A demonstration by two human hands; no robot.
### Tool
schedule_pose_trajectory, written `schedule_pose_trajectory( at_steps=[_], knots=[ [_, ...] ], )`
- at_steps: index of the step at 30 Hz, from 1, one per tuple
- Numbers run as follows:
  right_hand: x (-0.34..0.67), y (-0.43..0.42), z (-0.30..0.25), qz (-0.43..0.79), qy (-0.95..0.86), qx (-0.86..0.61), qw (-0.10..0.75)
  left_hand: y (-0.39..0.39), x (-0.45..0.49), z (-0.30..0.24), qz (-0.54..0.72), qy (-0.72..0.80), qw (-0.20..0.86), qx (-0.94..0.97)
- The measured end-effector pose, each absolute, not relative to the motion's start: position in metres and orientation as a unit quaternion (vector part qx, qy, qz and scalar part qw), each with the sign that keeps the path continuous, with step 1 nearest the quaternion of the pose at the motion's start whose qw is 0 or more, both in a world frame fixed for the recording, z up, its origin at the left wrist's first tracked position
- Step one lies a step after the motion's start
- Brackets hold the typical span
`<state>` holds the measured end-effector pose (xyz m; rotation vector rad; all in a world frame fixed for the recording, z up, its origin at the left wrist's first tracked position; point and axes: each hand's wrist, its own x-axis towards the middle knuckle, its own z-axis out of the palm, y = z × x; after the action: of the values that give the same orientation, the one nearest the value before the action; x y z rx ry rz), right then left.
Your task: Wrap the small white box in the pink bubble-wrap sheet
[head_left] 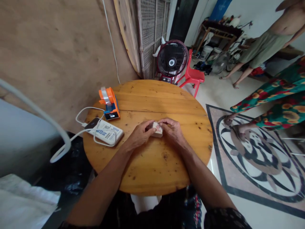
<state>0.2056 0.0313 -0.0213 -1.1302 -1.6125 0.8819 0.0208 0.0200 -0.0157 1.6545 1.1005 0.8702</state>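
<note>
From the head cam: the small pale box (pixel 157 130) is right in the middle of a round wooden table (pixel 147 173), reddish print facing up, with both hands on it. Left hand (pixel 140 134) has it from the left side — thumb over the near top edge, fingers curled behind, so that one's closed around it. Right hand (pixel 175 131) is on the other side, thumb and fingertips drawn in narrow and holding its far right corner. Can't really tell if the box's underside touches the wood.

Over on the left part of the table there's a white power bank (pixel 107 132) with a white cable (pixel 82 117) plugged in, and just beyond it an orange-and-blue tape dispenser (pixel 111 101) with a roll of clear tape. Both are apart from the hands.

Past the far edge — a dark red fan (pixel 172 62) with a red chair (pixel 193 74) next to it. Two people are standing off to the right, one in greenish shorts (pixel 264 47), the other in green floral trousers (pixel 283 106).
</note>
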Motion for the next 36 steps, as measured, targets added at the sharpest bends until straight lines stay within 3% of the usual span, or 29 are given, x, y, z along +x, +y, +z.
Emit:
schedule_pose_trajectory(
  at_steps=[3, 9, 12, 14, 18, 20, 28, 36],
  knots=[
    [0.211, 0.030, -0.017, 0.327, -0.708, -0.436, 0.449, 0.020, 0.021, -0.015, 0.357, 0.449, 0.464, 0.675],
    [0.225, 0.021, 0.001, 0.130, -0.859, -0.407, 0.281, 0.020, 0.022, -0.009, 0.356, 0.438, 0.464, 0.683],
    [0.227, 0.015, 0.006, 0.087, -0.870, -0.404, 0.268, 0.021, 0.022, -0.012, 0.358, 0.439, 0.462, 0.683],
    [0.229, 0.012, 0.008, 0.115, -0.853, -0.395, 0.321, 0.022, 0.022, -0.016, 0.361, 0.441, 0.466, 0.677],
    [0.240, 0.013, 0.012, 0.236, -0.718, -0.416, 0.506, 0.023, 0.021, -0.022, 0.371, 0.467, 0.473, 0.649],
    [0.247, 0.016, 0.012, 0.282, -0.666, -0.444, 0.529, 0.024, 0.018, -0.022, 0.375, 0.470, 0.492, 0.630],
    [0.254, 0.021, 0.001, 0.439, -0.708, -0.455, 0.314, 0.027, 0.004, -0.012, 0.368, 0.482, 0.500, 0.618],
    [0.232, 0.020, -0.010, 0.397, -0.741, -0.472, 0.264, 0.025, 0.008, -0.014, 0.338, 0.441, 0.500, 0.664]
  ],
)
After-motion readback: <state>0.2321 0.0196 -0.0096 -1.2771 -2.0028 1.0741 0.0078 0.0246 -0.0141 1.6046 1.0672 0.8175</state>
